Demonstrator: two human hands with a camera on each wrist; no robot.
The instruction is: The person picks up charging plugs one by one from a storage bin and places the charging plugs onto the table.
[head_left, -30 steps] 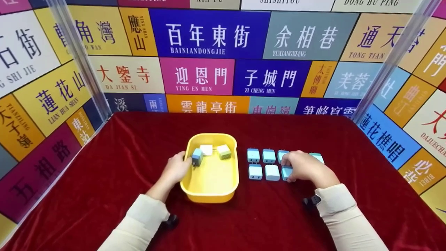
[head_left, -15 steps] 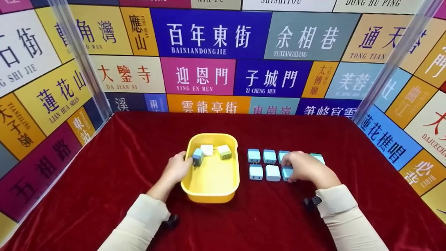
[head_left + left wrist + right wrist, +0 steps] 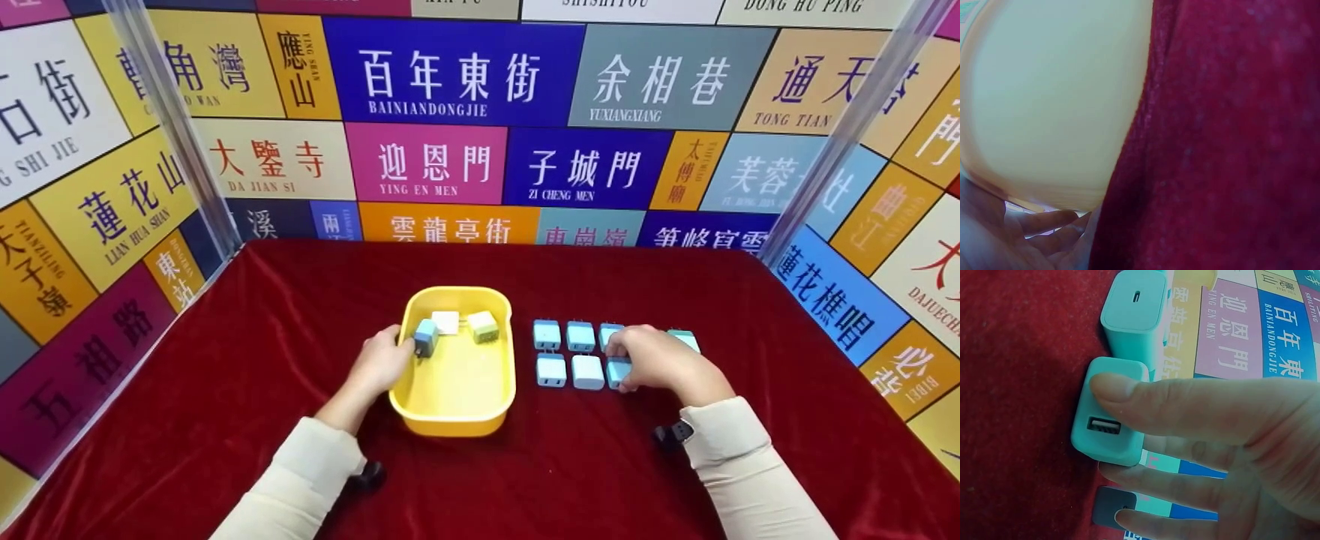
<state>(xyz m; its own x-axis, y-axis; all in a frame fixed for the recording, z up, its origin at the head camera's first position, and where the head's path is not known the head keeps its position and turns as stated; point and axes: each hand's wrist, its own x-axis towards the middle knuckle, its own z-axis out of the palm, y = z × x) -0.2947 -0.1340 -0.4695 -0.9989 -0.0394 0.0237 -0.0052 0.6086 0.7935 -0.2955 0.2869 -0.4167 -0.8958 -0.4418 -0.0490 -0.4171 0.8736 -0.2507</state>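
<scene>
My left hand (image 3: pixel 381 361) grips the left wall of a yellow plastic tub (image 3: pixel 450 426). In the left wrist view its fingers curl at the tub's edge. Three charger plugs lie in the tub: a blue one with a dark end (image 3: pixel 425 337), a white one (image 3: pixel 445 323) and a pale greenish one (image 3: pixel 482 327). To the tub's right, my right hand (image 3: pixel 667 364) pinches a charger plug (image 3: pixel 1109 413) at the right of the front row. Its thumb presses the face above the USB port, with fingers along the side. The hand partly covers this plug in the head view.
Beside the held plug stand a white plug (image 3: pixel 587 372) and another front-row plug (image 3: pixel 551 370). Behind them is a row with several plugs, including a left one (image 3: pixel 547 335) and a green-edged one (image 3: pixel 682 340). A dark plug (image 3: pixel 1113 506) sits near my right fingers. Red cloth (image 3: pixel 330 285) covers the table.
</scene>
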